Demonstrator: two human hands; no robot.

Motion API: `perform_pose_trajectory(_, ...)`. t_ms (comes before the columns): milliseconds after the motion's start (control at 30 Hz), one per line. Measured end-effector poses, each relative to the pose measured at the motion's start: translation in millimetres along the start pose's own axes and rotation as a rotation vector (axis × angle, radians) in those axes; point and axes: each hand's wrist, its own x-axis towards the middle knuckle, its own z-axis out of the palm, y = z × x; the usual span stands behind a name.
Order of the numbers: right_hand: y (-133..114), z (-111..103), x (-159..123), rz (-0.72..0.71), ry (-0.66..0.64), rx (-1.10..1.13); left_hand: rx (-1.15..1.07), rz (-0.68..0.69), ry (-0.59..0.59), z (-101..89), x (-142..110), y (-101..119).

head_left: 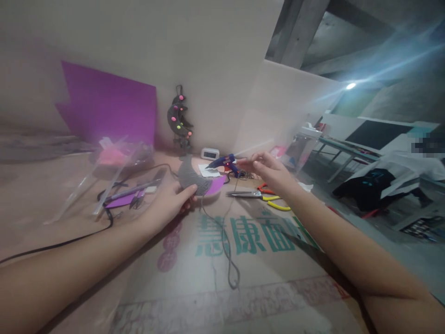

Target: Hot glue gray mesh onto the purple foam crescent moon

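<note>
My left hand [177, 199] is closed on a crescent moon [194, 178], its fingers and thumb at the lower edge. Grey yarn covers most of the crescent, while one purple tip [217, 185] is bare. A loose length of the grey yarn [227, 255] trails down onto the printed sheet. To the right, my right hand [266, 167] hovers with its fingers stretched out, close to the rear of a blue glue gun [222, 161]. Whether the fingertips touch the gun I cannot tell. A red light shows on the gun, and its nozzle lies over a white piece of paper [208, 171].
Scissors with yellow handles [274, 202] and orange-handled pliers [264, 189] lie below my right hand. A small white clock [210, 153] stands at the back. A decorated grey crescent [178, 116] hangs against the wall beside a purple sheet [114, 106]. Pens and clear plastic [118, 162] sit left.
</note>
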Motion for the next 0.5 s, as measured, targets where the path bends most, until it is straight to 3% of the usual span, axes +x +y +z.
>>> perform_pose_trajectory(167, -42, 7, -13, -0.113, -0.120, -0.186, -0.020, 0.018, -0.018, -0.3, -3, 2)
perform_pose_trajectory(333, -83, 8, -29, -0.208, 0.041, -0.437, 0.030, 0.028, 0.013, -1.1, -6, 8)
perform_pose_trajectory(500, -83, -6, -24, -0.052, 0.176, -0.718, 0.035, 0.046, 0.022, -0.8, -5, 8)
